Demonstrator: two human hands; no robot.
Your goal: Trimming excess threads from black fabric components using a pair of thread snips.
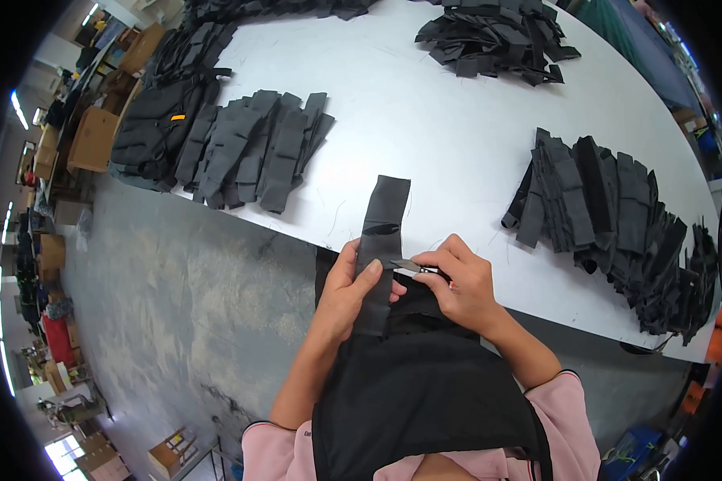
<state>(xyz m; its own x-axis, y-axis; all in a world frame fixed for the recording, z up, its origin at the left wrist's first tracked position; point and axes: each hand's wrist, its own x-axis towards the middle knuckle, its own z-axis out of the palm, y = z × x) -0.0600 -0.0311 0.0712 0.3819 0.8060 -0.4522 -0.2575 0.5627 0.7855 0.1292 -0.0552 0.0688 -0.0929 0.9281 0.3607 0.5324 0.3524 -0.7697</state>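
Note:
My left hand grips a long black fabric strip that runs from my lap up over the edge of the white table. My right hand holds small thread snips, whose metal tip touches the right edge of the strip. Both hands are at the table's near edge, above my black apron.
Piles of black fabric strips lie on the table: one at the left, one at the right, one at the far end. A black backpack sits at the left corner. Grey concrete floor and cardboard boxes are on the left.

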